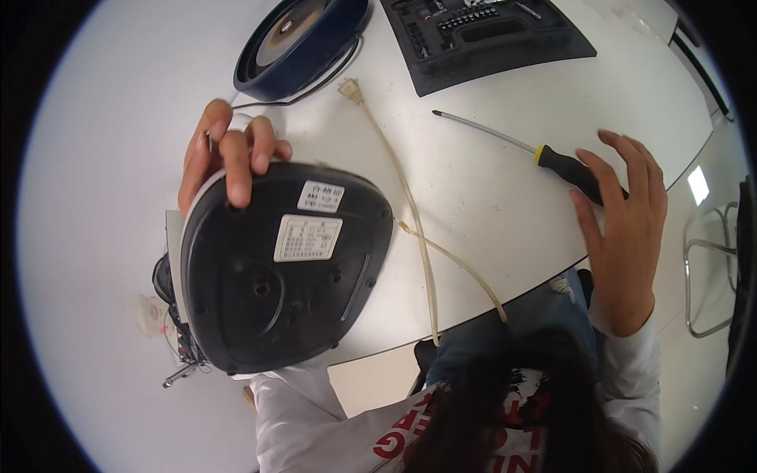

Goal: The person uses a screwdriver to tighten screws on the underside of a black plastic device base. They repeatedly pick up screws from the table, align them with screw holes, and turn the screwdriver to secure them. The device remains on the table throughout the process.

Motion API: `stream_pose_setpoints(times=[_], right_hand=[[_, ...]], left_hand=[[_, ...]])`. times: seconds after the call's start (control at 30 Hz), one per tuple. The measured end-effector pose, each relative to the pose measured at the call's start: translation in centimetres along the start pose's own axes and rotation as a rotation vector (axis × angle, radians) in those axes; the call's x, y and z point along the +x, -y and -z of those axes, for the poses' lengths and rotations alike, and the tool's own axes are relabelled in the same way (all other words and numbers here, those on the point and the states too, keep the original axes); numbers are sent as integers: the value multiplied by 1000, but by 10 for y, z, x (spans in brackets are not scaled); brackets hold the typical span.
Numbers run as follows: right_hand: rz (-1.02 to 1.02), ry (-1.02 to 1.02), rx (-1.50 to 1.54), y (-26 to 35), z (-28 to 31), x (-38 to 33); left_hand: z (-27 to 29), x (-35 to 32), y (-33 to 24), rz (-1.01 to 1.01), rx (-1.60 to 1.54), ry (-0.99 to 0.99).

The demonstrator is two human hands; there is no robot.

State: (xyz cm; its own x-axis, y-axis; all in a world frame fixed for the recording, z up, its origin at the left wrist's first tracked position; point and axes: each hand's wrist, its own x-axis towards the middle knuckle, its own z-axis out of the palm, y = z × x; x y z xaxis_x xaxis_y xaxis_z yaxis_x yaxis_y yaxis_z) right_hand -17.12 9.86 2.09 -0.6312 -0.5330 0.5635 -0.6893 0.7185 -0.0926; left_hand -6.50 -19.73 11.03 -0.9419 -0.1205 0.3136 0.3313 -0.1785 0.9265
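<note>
On the white table [489,197], left hand [225,154] has its fingers curled over the top edge of an upturned black appliance base [276,268], gripping it. Right hand [623,213] is spread open, fingertips resting on the black-handled screwdriver [544,154].

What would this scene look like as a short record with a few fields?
Left hand: grips the rim of the black appliance base, tipped underside-up
Right hand: resting on the handle of the screwdriver
Surface: white table
Also there: beige power cord, dark blue round housing, black tool tray
</note>
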Motion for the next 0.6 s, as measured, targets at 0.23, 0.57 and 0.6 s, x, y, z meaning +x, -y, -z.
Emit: stream_pose_setpoints(times=[0.23, 0.57, 0.6], right_hand=[[342, 435, 798, 66, -15, 18], [173, 401, 1123, 80, -51, 31], [160, 393, 1141, 80, -54, 33]], left_hand=[[2, -1, 0, -55, -72, 6], [5, -7, -1, -109, -61, 28], [5, -7, 0, -124, -79, 50]])
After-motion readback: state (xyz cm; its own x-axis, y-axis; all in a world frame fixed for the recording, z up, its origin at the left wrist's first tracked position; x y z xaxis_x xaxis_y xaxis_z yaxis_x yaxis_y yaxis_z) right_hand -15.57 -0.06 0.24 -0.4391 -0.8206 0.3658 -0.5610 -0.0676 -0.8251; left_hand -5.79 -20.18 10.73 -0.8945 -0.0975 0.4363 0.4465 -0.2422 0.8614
